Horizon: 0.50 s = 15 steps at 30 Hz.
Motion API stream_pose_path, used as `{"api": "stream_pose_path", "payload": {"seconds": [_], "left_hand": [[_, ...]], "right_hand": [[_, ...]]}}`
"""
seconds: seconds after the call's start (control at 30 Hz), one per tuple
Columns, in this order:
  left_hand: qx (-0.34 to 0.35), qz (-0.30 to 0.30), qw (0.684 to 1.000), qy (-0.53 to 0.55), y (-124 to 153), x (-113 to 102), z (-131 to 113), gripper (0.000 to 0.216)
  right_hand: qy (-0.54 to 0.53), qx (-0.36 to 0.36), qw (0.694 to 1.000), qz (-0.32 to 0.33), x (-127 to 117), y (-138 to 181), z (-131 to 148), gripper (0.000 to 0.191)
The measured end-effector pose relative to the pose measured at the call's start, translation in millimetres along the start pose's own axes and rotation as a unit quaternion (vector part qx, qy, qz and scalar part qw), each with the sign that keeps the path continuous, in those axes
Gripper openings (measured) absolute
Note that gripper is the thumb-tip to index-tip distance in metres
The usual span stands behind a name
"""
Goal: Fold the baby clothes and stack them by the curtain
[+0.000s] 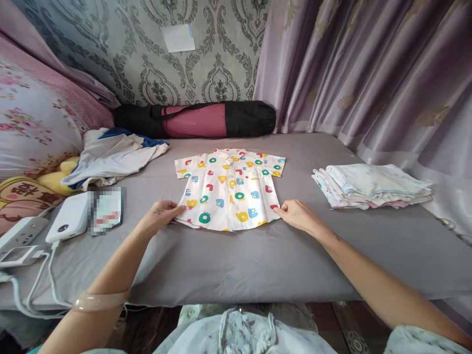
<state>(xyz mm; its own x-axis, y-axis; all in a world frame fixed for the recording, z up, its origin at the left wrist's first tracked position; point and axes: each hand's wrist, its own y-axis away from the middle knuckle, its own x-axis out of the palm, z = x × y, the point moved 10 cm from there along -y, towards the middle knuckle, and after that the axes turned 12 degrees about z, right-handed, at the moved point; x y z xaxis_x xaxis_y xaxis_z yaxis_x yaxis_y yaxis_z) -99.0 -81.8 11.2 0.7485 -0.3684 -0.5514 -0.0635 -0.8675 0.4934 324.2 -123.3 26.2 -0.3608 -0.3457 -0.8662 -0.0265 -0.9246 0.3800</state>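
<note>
A small white short-sleeved shirt [228, 191] with a colourful print lies spread front side up on the grey sheet, collar pointing away from me. My left hand [164, 213] pinches its lower left hem corner between thumb and fingers. At the opposite lower corner, my right hand [294, 214] grips the hem in the same way. The fabric between both hands lies flat, and its bottom edge curves towards me.
To the right sits a stack of folded clothes [372, 186]. Rumpled clothes [114, 156] lie at the left, near a phone [106, 210], a white power bank [70, 216], a power strip [24, 232] and cables. A black and pink rolled bag [195, 120] rests along the wall.
</note>
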Motion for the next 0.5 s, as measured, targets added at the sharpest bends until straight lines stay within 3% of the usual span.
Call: {"api": "stream_pose_path", "payload": {"seconds": [0.2,0.4,0.5], "left_hand": [[0.030,-0.027,0.998,-0.057,-1.0,-12.7,3.9,0.054],[0.044,-0.008,0.991,-0.127,-8.2,-14.3,8.8,0.049],[0.043,-0.055,0.976,-0.208,-9.2,-21.9,-3.4,0.042]], "right_hand": [[-0.034,-0.004,0.999,0.012,-3.7,-6.1,-11.5,0.046],[0.026,0.002,0.999,0.043,-3.5,-4.3,-10.4,0.043],[0.077,0.011,0.996,0.036,-14.6,-4.6,-0.1,0.039]]}}
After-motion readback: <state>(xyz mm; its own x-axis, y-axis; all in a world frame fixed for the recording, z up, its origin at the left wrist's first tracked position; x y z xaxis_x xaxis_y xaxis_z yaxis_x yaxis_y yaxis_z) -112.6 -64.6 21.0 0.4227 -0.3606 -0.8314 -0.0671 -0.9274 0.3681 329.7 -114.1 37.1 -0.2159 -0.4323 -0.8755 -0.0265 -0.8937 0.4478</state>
